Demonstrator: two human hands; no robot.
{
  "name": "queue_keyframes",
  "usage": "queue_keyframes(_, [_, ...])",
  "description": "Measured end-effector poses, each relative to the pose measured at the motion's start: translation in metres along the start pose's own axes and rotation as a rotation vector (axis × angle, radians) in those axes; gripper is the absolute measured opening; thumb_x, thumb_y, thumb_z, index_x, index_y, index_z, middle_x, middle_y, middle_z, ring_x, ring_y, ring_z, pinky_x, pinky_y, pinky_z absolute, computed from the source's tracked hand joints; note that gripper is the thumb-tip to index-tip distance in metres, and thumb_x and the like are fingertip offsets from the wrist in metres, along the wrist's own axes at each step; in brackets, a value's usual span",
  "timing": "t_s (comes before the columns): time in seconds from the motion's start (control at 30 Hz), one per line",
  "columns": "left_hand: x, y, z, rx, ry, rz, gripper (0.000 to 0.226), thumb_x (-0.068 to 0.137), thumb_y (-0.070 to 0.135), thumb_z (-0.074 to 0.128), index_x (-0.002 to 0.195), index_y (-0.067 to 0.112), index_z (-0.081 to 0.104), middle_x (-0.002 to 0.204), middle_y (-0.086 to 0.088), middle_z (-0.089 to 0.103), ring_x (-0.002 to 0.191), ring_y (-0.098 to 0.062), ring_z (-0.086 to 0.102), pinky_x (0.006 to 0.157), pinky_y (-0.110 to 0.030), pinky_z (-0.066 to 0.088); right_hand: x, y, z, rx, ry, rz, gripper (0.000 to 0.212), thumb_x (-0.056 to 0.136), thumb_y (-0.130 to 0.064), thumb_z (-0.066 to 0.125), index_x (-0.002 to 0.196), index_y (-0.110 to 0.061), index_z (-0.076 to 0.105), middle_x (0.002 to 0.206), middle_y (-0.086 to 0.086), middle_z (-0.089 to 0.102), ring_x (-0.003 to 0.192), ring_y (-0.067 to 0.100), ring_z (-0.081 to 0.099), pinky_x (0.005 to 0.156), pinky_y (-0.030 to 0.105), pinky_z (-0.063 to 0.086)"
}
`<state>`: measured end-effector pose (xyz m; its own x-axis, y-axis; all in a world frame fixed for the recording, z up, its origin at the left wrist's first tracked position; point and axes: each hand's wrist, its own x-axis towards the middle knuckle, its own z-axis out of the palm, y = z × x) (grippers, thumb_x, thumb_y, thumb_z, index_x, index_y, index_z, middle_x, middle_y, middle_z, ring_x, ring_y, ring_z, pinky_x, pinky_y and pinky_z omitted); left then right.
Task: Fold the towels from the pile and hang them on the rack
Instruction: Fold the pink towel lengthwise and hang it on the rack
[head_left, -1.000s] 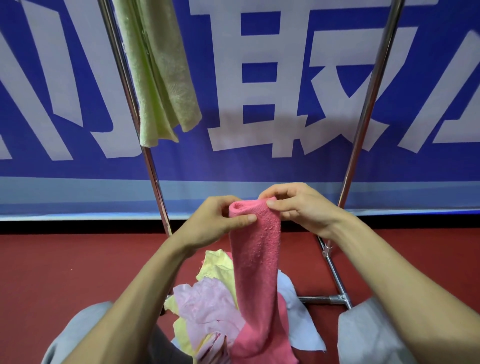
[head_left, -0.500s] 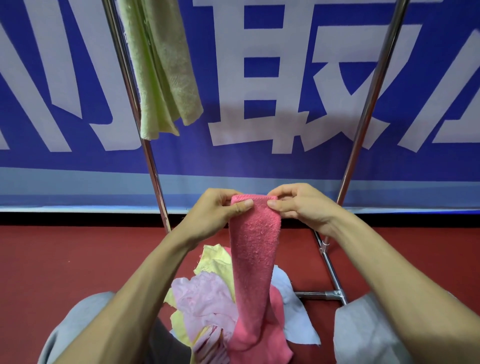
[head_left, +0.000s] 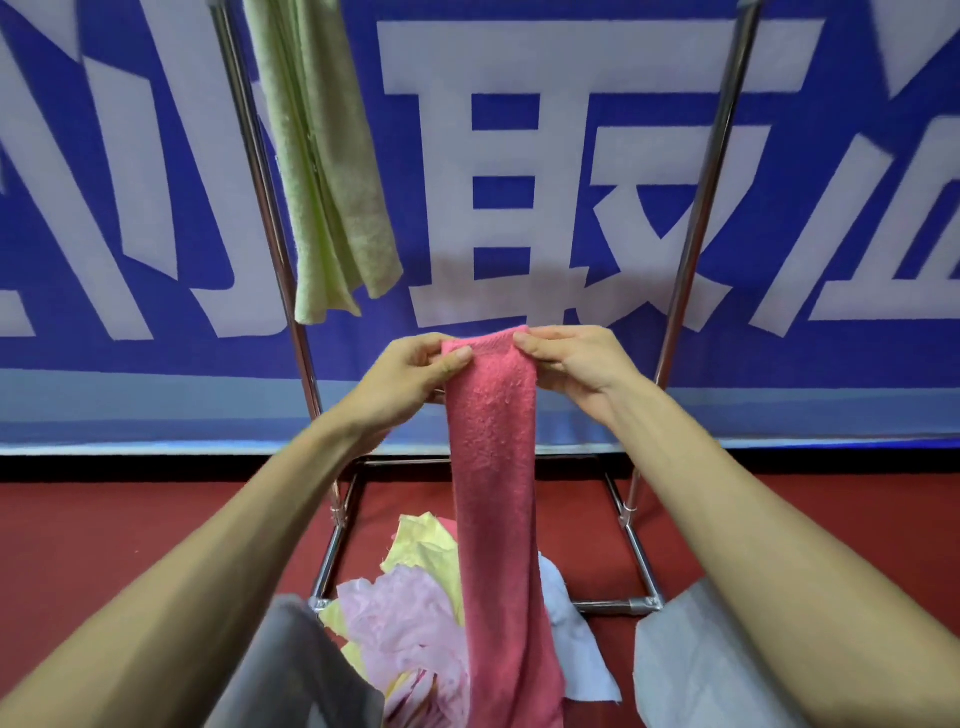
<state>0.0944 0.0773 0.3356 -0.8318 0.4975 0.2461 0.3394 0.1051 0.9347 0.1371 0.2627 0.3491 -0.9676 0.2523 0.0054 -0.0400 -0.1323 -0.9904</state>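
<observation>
Head view: left hand (head_left: 410, 375) and right hand (head_left: 577, 364) pinch the pink towel (head_left: 493, 467) before a blue banner (head_left: 156, 357) showing 取.

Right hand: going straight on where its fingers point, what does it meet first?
Past the folded pink terry towel it pinches, the right hand would likely meet the left hand, gripping the same top edge opposite.

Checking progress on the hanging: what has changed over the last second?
The left hand and right hand have raised the pink towel a little, so it hangs longer above the pile. No new grip or release: both still pinch its top. The green towel stays on the rack.
</observation>
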Motion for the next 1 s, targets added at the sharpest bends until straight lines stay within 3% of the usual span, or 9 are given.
queue_keyframes(0.1, [0.010, 0.037, -0.010, 0.031, 0.012, 0.072, 0.022, 0.096, 0.021, 0.053, 0.101, 0.004, 0.066, 0.081, -0.001, 0.064, 0.071, -0.006, 0.060, 0.072, -0.023, 0.055, -0.002, -0.034, 0.005, 0.043, -0.019, -0.073, 0.024, 0.080, -0.008, 0.072, 0.103, 0.000, 0.070, 0.075, 0.004, 0.071, 0.061, 0.010, 0.065, 0.059, 0.022, 0.055])
queue_keyframes(0.2, [0.019, 0.070, -0.016, 0.022, 0.099, 0.131, 0.013, 0.094, 0.018, 0.057, 0.086, 0.014, 0.067, 0.064, 0.012, 0.064, 0.057, 0.003, 0.057, 0.060, -0.016, 0.053, -0.005, -0.065, 0.008, 0.070, -0.026, -0.142, 0.017, 0.083, -0.010, 0.070, 0.099, -0.002, 0.070, 0.078, 0.005, 0.070, 0.064, 0.012, 0.064, 0.063, 0.023, 0.056])
queue_keyframes(0.27, [0.022, 0.090, -0.020, 0.007, 0.170, 0.162, 0.012, 0.092, 0.017, 0.060, 0.083, 0.012, 0.067, 0.059, 0.012, 0.062, 0.052, 0.005, 0.054, 0.054, -0.014, 0.050, -0.007, -0.084, 0.011, 0.096, -0.038, -0.167, 0.020, 0.085, -0.008, 0.067, 0.103, 0.001, 0.069, 0.082, 0.008, 0.069, 0.069, 0.015, 0.064, 0.071, 0.027, 0.056])
queue_keyframes(0.43, [0.024, 0.137, -0.032, 0.048, 0.201, 0.241, 0.019, 0.092, 0.020, 0.061, 0.094, 0.002, 0.068, 0.079, -0.005, 0.062, 0.064, -0.006, 0.056, 0.057, -0.016, 0.050, -0.019, -0.128, 0.023, -0.019, 0.000, -0.277, 0.017, 0.090, -0.005, 0.061, 0.104, -0.002, 0.070, 0.092, 0.009, 0.071, 0.081, 0.017, 0.066, 0.076, 0.031, 0.058])
queue_keyframes(0.53, [0.025, 0.164, -0.031, -0.001, 0.284, 0.363, 0.022, 0.092, 0.023, 0.060, 0.099, 0.004, 0.069, 0.084, -0.002, 0.066, 0.071, -0.005, 0.059, 0.065, -0.019, 0.051, -0.025, -0.153, 0.032, -0.060, 0.088, -0.500, 0.015, 0.092, -0.007, 0.058, 0.102, -0.004, 0.069, 0.094, 0.008, 0.071, 0.085, 0.016, 0.067, 0.078, 0.031, 0.058])
queue_keyframes(0.63, [0.027, 0.186, -0.024, 0.005, 0.354, 0.476, 0.019, 0.094, 0.025, 0.058, 0.099, 0.010, 0.068, 0.084, 0.005, 0.067, 0.070, 0.003, 0.060, 0.064, -0.016, 0.049, -0.027, -0.168, 0.038, -0.110, 0.163, -0.756, 0.013, 0.092, -0.007, 0.059, 0.099, -0.012, 0.068, 0.095, 0.005, 0.071, 0.089, 0.015, 0.068, 0.078, 0.028, 0.058])
queue_keyframes(0.8, [0.029, 0.191, -0.024, 0.021, 0.405, 0.509, 0.015, 0.093, 0.025, 0.060, 0.096, 0.013, 0.069, 0.081, 0.006, 0.068, 0.067, 0.005, 0.062, 0.060, -0.014, 0.048, -0.025, -0.171, 0.037, -0.122, 0.197, -0.786, 0.013, 0.091, -0.008, 0.060, 0.095, -0.019, 0.067, 0.093, 0.002, 0.070, 0.088, 0.015, 0.067, 0.077, 0.028, 0.057])
queue_keyframes(1.0, [0.030, 0.184, -0.024, 0.018, 0.390, 0.403, 0.020, 0.094, 0.028, 0.058, 0.099, 0.012, 0.069, 0.078, 0.004, 0.065, 0.062, 0.001, 0.058, 0.055, -0.017, 0.048, -0.020, -0.170, 0.030, -0.036, 0.019, -0.623, 0.011, 0.092, -0.006, 0.059, 0.092, -0.014, 0.067, 0.087, 0.002, 0.068, 0.082, 0.015, 0.065, 0.071, 0.030, 0.056])
